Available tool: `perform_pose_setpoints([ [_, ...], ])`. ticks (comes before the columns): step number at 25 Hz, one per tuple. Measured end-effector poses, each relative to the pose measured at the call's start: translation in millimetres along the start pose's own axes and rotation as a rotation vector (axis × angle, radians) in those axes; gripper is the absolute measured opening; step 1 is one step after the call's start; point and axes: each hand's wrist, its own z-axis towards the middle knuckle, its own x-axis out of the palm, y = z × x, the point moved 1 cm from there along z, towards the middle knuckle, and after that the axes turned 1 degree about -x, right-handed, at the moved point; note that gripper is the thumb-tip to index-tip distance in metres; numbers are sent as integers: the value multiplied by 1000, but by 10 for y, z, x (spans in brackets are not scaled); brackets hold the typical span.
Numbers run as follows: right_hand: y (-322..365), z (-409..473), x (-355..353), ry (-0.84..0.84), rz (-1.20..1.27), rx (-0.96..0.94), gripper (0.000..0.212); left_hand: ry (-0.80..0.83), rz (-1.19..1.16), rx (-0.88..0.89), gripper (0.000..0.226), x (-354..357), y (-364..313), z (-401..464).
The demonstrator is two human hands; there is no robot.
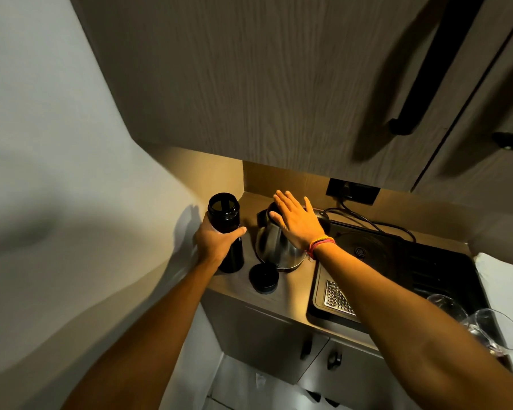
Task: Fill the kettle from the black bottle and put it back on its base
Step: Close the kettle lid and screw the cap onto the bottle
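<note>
My left hand (216,241) has its grip closed around the middle of the black bottle (227,232), thumb across the front, the bottle upright on the bench (290,294) with its mouth uncovered; my right hand (298,220) holds nothing, its grip wide and flat, fingers spread and the palm lying on top of the kettle (276,245), with coloured thread bands (320,245) at the wrist; the kettle is steel with a dark top, standing on the bench just right of the bottle, the two close but apart; I cannot tell whether its lid is shut under my palm; just in front of both, nearer me, the bottle's black cap (263,278) lies alone on the bench; to the right sits a black tray (427,261) with a round base (360,251) on it and a perforated metal grate (336,297) at its near edge; a cord (367,221) runs from behind the kettle to a wall socket (353,190); two clear glasses (486,327) lie at the tray's near right corner.
</note>
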Motion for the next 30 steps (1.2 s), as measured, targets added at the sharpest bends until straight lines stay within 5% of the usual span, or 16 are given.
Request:
perform_pose_setpoints([
  [10,124,-21,33,-4,-159,-3,61,42,-38,9,88,17,43,-19],
  [13,302,-323,182,-186,-320,-262,49,76,-22,20,90,-14,65,-22],
  [16,430,-744,625,-76,-382,-585,47,121,30,1,86,-50,178,-51],
  [24,468,-814,924,179,-401,-386,74,188,48,-29,75,-134,353,-137],
  [30,505,-677,355,-100,-121,-388,74,224,49,-38,75,-192,283,-56],
])
